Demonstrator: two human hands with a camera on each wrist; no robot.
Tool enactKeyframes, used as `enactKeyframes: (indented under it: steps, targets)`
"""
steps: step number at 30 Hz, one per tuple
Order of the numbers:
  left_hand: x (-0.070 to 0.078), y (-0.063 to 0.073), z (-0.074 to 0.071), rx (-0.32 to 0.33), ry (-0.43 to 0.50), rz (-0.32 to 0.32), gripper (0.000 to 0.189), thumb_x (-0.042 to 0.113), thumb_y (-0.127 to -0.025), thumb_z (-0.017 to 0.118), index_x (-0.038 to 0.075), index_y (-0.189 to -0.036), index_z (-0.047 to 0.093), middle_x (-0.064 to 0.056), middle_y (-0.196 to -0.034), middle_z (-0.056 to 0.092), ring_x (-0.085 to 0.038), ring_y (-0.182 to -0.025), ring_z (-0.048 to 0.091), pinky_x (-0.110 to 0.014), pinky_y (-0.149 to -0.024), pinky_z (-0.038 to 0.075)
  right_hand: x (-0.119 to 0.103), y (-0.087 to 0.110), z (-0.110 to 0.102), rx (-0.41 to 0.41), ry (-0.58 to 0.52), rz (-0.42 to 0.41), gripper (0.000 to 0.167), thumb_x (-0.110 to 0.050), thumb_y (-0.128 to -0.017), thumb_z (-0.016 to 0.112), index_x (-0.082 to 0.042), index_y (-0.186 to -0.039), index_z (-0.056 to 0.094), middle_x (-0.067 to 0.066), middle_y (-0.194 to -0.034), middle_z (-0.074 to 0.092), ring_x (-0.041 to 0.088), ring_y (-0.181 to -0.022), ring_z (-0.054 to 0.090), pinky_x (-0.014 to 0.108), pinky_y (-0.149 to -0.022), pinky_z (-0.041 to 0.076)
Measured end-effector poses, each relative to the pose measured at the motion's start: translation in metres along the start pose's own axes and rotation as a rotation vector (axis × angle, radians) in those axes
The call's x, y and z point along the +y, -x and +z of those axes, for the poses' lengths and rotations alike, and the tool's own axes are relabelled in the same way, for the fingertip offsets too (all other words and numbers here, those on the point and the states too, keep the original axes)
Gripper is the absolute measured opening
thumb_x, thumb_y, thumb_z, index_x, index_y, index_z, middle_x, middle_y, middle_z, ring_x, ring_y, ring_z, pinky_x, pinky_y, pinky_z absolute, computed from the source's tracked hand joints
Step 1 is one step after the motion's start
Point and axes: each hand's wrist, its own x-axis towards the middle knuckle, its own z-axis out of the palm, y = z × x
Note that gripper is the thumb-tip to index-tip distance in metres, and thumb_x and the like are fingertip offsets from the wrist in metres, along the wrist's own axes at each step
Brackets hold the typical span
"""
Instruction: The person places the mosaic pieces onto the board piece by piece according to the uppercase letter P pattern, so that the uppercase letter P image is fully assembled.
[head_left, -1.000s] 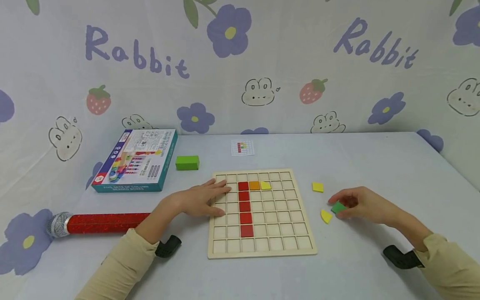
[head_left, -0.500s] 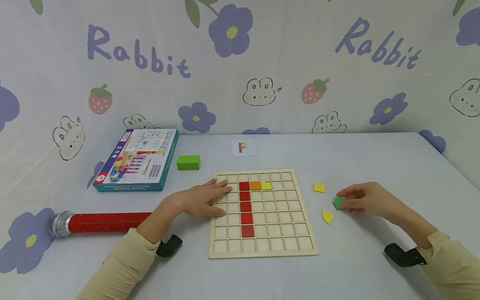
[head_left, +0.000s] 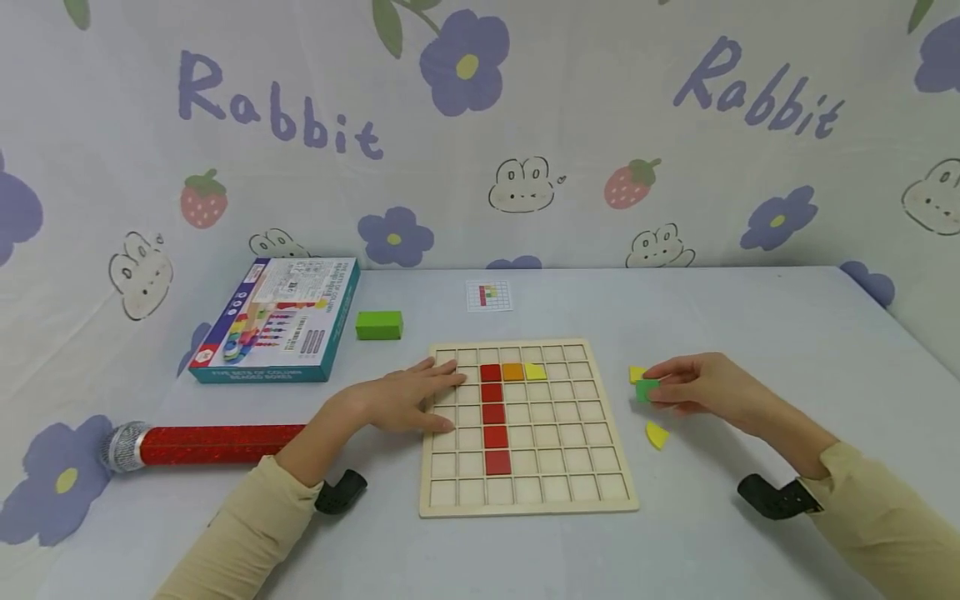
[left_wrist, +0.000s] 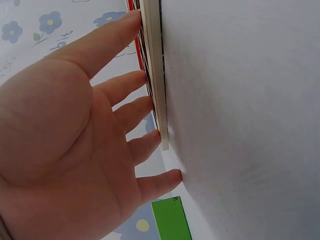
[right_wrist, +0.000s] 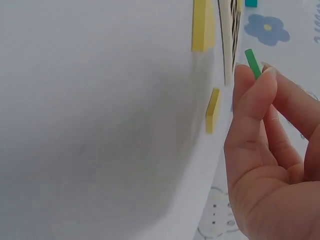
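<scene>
My right hand [head_left: 705, 390] pinches a green square tile [head_left: 647, 390] between thumb and fingers, above the table to the right of the wooden grid board [head_left: 555, 507]. In the right wrist view the green tile [right_wrist: 253, 63] shows edge-on, raised off the surface. My left hand [head_left: 405, 398] lies with spread fingers on the board's left edge; the left wrist view has its fingertips right at the board's side [left_wrist: 156, 75]. On the board, several red tiles [head_left: 492, 414] form a column, with an orange tile [head_left: 512, 372] and a yellow tile [head_left: 536, 372] beside the top one.
A yellow square tile [head_left: 637, 372], partly covered, and a yellow quarter-round tile [head_left: 657, 435] lie right of the board. Behind it are a small pattern card [head_left: 489, 296] and a green block [head_left: 379, 326]. A boxed set [head_left: 277, 321] and a red microphone [head_left: 217, 445] lie left.
My right hand has lifted the green tile and carried it left, partly over the yellow square tile. My left hand has stayed on the board.
</scene>
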Motion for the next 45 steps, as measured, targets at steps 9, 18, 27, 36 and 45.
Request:
enactKeyframes:
  steps: [9, 18, 27, 36, 45]
  targets:
    - [-0.001, -0.002, 0.001, -0.001, -0.004, 0.012, 0.073, 0.043, -0.093, 0.059, 0.018, -0.152, 0.026, -0.002, -0.159, 0.012, -0.028, -0.144, 0.0, -0.053, -0.111, 0.012, -0.021, -0.012, 0.022, -0.057, -0.063, -0.009, 0.05, -0.021, -0.085, 0.074, 0.003, -0.125, 0.058, 0.009, -0.102, 0.064, 0.016, -0.088, 0.063, 0.028, -0.076, 0.053]
    - [-0.002, -0.003, 0.001, 0.002, -0.026, -0.007, 0.073, 0.044, -0.092, 0.059, 0.02, -0.152, 0.026, 0.0, -0.159, 0.011, -0.028, -0.144, 0.0, -0.052, -0.112, 0.012, -0.041, -0.024, 0.049, -0.153, -0.154, -0.029, 0.042, -0.01, -0.086, 0.072, 0.008, -0.122, 0.058, 0.01, -0.096, 0.067, 0.018, -0.085, 0.067, 0.029, -0.074, 0.054]
    - [-0.002, -0.002, 0.001, 0.004, -0.01, 0.0, 0.072, 0.043, -0.093, 0.059, 0.019, -0.152, 0.027, -0.002, -0.159, 0.011, -0.029, -0.144, 0.0, -0.053, -0.111, 0.013, -0.059, -0.035, 0.077, -0.178, -0.134, 0.002, 0.036, -0.009, -0.084, 0.073, 0.004, -0.116, 0.063, 0.01, -0.094, 0.067, 0.016, -0.076, 0.067, 0.028, -0.069, 0.055]
    - [-0.001, -0.003, 0.001, 0.007, -0.013, -0.007, 0.072, 0.043, -0.092, 0.06, 0.019, -0.152, 0.028, -0.001, -0.159, 0.012, -0.028, -0.144, 0.002, -0.054, -0.111, 0.011, -0.073, -0.04, 0.099, -0.191, -0.105, -0.014, 0.029, -0.006, -0.084, 0.073, 0.004, -0.11, 0.065, 0.012, -0.085, 0.066, 0.017, -0.067, 0.067, 0.027, -0.065, 0.055]
    - [-0.003, -0.003, 0.0, 0.001, -0.012, -0.011, 0.072, 0.043, -0.092, 0.06, 0.019, -0.152, 0.028, -0.001, -0.159, 0.012, -0.028, -0.144, 0.002, -0.054, -0.111, 0.012, -0.079, -0.043, 0.113, -0.149, -0.066, -0.011, 0.028, -0.01, -0.082, 0.076, 0.003, -0.105, 0.066, 0.011, -0.076, 0.065, 0.015, -0.061, 0.064, 0.026, -0.06, 0.055]
